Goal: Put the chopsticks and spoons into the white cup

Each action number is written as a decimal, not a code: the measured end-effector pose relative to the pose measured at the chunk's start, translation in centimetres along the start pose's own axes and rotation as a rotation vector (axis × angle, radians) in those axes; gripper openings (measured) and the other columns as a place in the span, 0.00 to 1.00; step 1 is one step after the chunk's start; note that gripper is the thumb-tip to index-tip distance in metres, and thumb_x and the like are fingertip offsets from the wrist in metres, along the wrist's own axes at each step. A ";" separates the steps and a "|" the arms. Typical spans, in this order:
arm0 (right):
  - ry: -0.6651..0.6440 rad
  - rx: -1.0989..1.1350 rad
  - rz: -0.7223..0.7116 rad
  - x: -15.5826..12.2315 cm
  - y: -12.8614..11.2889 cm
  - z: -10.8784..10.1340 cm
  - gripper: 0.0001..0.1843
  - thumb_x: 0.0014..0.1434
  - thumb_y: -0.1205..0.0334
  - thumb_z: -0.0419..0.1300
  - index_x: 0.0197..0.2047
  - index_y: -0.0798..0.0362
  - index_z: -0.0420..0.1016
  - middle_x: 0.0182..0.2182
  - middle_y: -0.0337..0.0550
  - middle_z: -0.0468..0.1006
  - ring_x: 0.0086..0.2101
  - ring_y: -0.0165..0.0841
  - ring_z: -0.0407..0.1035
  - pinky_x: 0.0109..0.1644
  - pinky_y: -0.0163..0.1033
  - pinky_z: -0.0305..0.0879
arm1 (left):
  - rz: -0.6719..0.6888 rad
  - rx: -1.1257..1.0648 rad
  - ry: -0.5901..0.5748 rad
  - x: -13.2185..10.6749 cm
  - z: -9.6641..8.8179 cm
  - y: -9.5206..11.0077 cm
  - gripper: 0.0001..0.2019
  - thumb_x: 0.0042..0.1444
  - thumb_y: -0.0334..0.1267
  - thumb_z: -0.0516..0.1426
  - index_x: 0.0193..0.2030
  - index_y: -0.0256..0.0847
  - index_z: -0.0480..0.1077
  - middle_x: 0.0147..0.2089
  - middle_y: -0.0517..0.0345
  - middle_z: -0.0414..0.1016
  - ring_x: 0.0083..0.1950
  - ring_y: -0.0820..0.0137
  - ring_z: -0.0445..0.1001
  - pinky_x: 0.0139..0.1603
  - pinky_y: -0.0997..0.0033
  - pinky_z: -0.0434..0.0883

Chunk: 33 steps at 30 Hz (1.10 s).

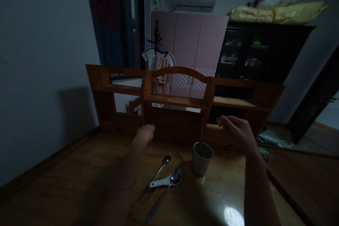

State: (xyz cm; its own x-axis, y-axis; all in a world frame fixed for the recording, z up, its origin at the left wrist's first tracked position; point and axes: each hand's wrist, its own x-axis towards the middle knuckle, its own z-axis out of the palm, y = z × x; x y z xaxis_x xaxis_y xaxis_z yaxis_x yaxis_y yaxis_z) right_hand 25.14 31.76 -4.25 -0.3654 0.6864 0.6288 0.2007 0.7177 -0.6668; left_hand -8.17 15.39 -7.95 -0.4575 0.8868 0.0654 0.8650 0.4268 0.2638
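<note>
My left hand (pixel 144 136) is raised above the desk, its fingers curled closed; whatever they may hold is hidden. My right hand (pixel 236 128) hovers in front of the shelf's right section, thumb and fingers pinched around a small pale bit too tiny to name. Between the hands stands a light grey cup (pixel 201 164) with a thin wooden stick (pixel 201 134) upright in it. Left of the cup lie a long-handled metal spoon (pixel 156 174), several thin chopsticks (pixel 148 199), a white soup spoon (pixel 160 183) and another metal spoon (pixel 162 197) resting across it.
A wooden shelf unit (pixel 176 102) runs along the back of the desk (pixel 87 169). A wall (pixel 45 77) borders the left side. Beyond stand pink cabinets (pixel 188 39), a clothes rack with garments (pixel 159 60) and a dark cabinet (pixel 280 53). Light reflects off the desk's front right.
</note>
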 end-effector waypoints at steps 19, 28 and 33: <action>-0.366 0.173 -0.318 -3.1 -8.5 12.1 0.04 0.63 0.64 0.64 0.42 0.52 0.78 0.37 0.40 0.73 0.36 0.33 0.70 0.39 0.33 0.65 | 0.762 -0.580 0.555 -8.5 -6.8 6.7 0.08 0.63 0.28 0.55 0.47 0.43 0.71 0.46 0.62 0.76 0.47 0.72 0.74 0.49 0.76 0.68; -0.753 -0.033 -0.117 -3.1 -6.8 7.2 0.01 0.60 0.68 0.65 0.35 0.55 0.78 0.27 0.35 0.77 0.28 0.31 0.71 0.28 0.29 0.60 | 0.783 -0.921 0.186 -5.8 -3.6 9.6 0.12 0.62 0.32 0.57 0.53 0.43 0.69 0.44 0.59 0.78 0.46 0.69 0.76 0.50 0.71 0.70; -0.850 -0.095 -0.044 -2.3 -3.7 8.2 0.04 0.56 0.72 0.64 0.33 0.56 0.80 0.27 0.39 0.79 0.29 0.35 0.74 0.29 0.31 0.64 | 0.825 -0.859 0.128 -3.0 -1.3 9.4 0.09 0.58 0.29 0.59 0.45 0.41 0.74 0.44 0.58 0.77 0.46 0.68 0.75 0.48 0.71 0.69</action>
State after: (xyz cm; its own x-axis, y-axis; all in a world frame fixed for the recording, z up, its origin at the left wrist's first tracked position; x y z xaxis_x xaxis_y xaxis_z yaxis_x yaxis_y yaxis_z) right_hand 17.78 26.53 -6.53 -0.9244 0.3639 0.1145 0.2318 0.7741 -0.5891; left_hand 1.03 16.49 -4.45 0.1112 0.7922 0.6000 0.5088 -0.5640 0.6504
